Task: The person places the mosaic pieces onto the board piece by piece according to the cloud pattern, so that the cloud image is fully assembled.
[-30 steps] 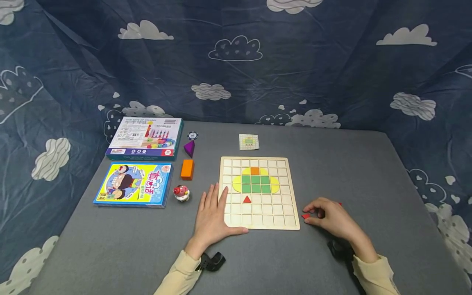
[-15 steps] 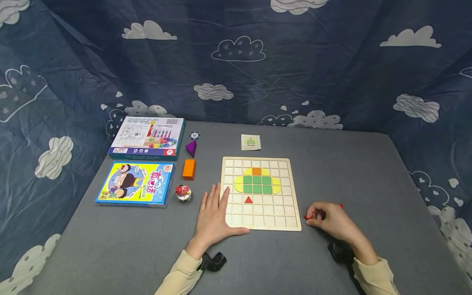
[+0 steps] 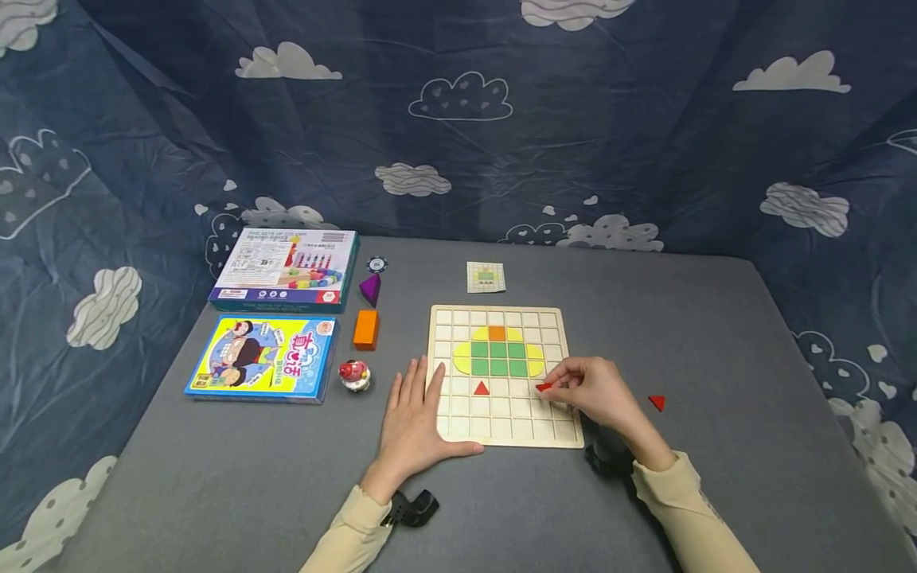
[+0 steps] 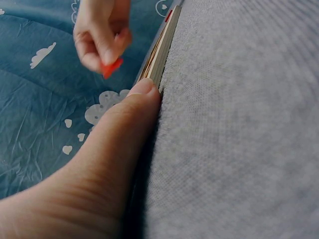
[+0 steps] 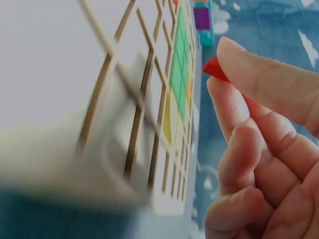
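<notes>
A wooden grid board (image 3: 512, 430) lies on the table, with green square tiles (image 3: 497, 358), yellow rounded tiles (image 3: 462, 359) and an orange tile (image 3: 497, 333) set in its cells. One red triangle tile (image 3: 481, 388) sits in a cell below them. My right hand (image 3: 598, 391) pinches a second red tile (image 5: 215, 68) between thumb and forefinger, above the board's right side. Flat along the board's left edge, my left hand (image 3: 411, 426) has straight fingers, its thumb (image 4: 134, 114) against the near edge. Another red triangle (image 3: 657, 403) lies on the table to the right.
Behind the board is a small pattern card (image 3: 485, 277). To the left are two game boxes (image 3: 282, 270), an orange block (image 3: 365, 330), a purple block (image 3: 370, 289), a round chip (image 3: 376, 264) and a small red-and-white figurine (image 3: 354, 376).
My right hand has picked up a red tile from the table beside the board and carried it left over the board. The left hand stays in place.
</notes>
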`<state>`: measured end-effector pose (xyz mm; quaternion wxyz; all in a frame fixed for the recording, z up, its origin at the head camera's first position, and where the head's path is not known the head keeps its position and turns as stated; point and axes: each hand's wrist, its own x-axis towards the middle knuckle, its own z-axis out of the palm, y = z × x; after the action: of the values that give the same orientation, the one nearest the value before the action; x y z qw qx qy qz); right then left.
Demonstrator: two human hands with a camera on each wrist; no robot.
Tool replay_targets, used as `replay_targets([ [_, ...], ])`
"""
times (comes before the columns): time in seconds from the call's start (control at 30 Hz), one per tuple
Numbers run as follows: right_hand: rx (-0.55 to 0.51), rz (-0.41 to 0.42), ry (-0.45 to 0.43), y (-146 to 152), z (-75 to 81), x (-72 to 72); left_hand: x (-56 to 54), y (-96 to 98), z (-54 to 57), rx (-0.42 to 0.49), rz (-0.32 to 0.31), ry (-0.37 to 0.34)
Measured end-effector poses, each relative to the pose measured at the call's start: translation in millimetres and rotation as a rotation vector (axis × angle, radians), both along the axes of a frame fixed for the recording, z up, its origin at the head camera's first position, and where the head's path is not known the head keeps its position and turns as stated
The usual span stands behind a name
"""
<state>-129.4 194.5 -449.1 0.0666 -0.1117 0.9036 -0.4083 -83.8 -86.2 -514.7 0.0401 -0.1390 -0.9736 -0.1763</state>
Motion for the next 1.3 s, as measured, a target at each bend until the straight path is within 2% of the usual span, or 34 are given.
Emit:
replay_targets([
  [0.23,0.03,0.134,0.025,-35,-7.6,-12.1,0.8,0.9,0.1,-0.015,0.006,-0.017],
  [0.4,0.08,0.18,0.049,-48,-10.0,-14.6,0.8,1.4,0.5,-0.017,0.005,-0.016],
  [0.6,0.105,0.177,0.049,-54,-12.3,-16.4,1.2,1.5,0.3,-0.012,-0.003,0.01],
  [0.83,0.119,0.112,0.016,-58,-11.7,-15.8,1.0,1.5,0.4,-0.013,-0.001,0.007],
  [1.1,0.203,0.069,0.076,-61,-10.9,-13.8,0.0,0.7,0.6,-0.02,0.007,-0.006],
  [1.3,0.176,0.071,0.076,-54,-10.8,-11.2,-0.1,0.5,0.2,-0.015,0.009,-0.015],
])
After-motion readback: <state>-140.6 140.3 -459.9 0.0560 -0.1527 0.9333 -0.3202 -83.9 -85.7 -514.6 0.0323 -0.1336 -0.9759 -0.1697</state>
